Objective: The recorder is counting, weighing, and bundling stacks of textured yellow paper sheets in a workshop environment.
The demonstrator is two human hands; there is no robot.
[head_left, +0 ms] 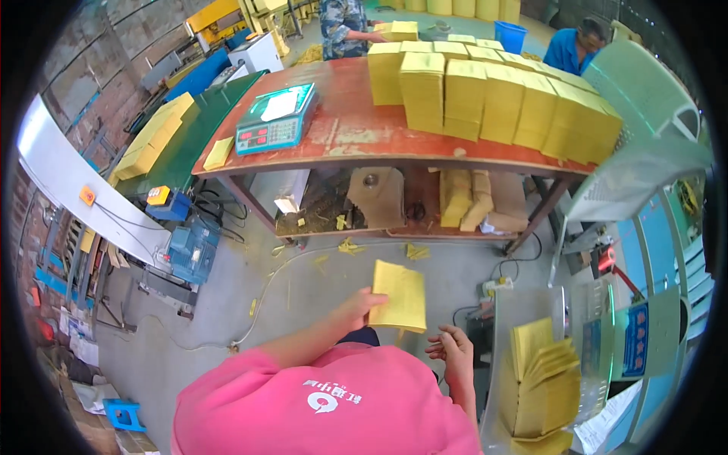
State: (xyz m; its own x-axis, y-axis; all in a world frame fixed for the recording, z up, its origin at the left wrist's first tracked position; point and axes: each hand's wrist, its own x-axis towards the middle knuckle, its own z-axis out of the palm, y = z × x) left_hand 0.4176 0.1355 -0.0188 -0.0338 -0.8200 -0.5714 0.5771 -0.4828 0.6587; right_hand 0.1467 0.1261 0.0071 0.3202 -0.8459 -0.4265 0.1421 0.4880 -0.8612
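Observation:
My left hand (355,308) grips a thin stack of yellow paper sheets (400,296) by its left edge and holds it out over the concrete floor. Just below and to the right of the stack, my right hand (452,352) hangs with nothing in it, its fingers apart and apart from the paper. Further right, a fanned pile of yellow sheets (542,383) stands in a metal machine tray (523,299). My pink shirt fills the lower edge of the view.
Ahead stands a red-topped table (356,136) bearing a row of tall yellow paper stacks (500,102) and a green weighing scale (274,119). A green conveyor (199,129) with yellow stacks runs at left. Beyond the table are two people, one in camouflage (343,26), one in blue (570,47).

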